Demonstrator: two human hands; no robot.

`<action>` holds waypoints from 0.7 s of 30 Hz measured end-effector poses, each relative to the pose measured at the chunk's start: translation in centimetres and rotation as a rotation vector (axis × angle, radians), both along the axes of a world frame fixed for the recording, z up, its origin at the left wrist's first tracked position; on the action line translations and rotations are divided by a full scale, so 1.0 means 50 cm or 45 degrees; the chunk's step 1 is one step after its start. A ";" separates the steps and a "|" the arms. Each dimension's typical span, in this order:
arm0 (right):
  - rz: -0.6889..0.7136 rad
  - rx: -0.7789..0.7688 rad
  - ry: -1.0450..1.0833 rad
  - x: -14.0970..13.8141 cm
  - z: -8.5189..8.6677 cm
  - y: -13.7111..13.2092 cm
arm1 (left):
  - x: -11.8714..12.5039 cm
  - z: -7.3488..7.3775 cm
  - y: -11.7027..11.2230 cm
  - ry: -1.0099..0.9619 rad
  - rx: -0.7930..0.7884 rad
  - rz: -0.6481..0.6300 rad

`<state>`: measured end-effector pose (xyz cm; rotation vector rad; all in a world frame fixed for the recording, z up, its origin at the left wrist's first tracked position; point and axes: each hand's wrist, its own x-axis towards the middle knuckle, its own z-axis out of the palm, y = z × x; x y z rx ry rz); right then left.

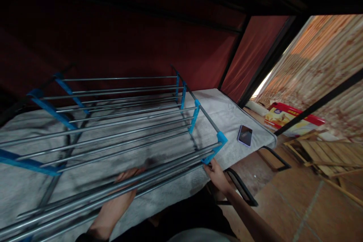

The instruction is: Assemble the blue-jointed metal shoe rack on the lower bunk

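Note:
A multi-tier rack of grey metal tubes point(113, 124) with blue plastic brackets point(193, 119) lies on its side in front of me. My right hand point(216, 176) pinches the lower end of the nearest right-hand blue bracket point(212, 153), where several tubes meet it. Further left, my left hand point(126, 181) reaches beneath the near tubes point(96, 195). Its fingers look curled around one of them, though the tubes partly cover the hand. At the far left, another blue bracket point(31, 164) joins the middle row of tubes.
The rack rests on a bed with a grey fuzzy cover point(224, 109). A phone point(245, 135) lies on it to the right. Beyond are a red and yellow box point(295, 119), a folded wooden slatted piece point(329, 155), black metal frame bars point(241, 185) and a dark red curtain point(127, 41).

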<state>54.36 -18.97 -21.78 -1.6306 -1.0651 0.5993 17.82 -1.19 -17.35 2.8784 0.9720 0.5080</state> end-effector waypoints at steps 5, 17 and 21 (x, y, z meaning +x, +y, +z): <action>0.001 -0.030 0.022 -0.001 0.006 0.006 | -0.005 0.015 -0.033 0.168 -0.021 0.110; 0.011 -0.037 0.010 0.006 0.006 0.005 | 0.000 0.016 -0.080 0.176 -0.063 0.076; 0.017 -0.055 0.001 0.009 0.003 0.003 | -0.009 0.006 -0.089 0.111 0.041 0.045</action>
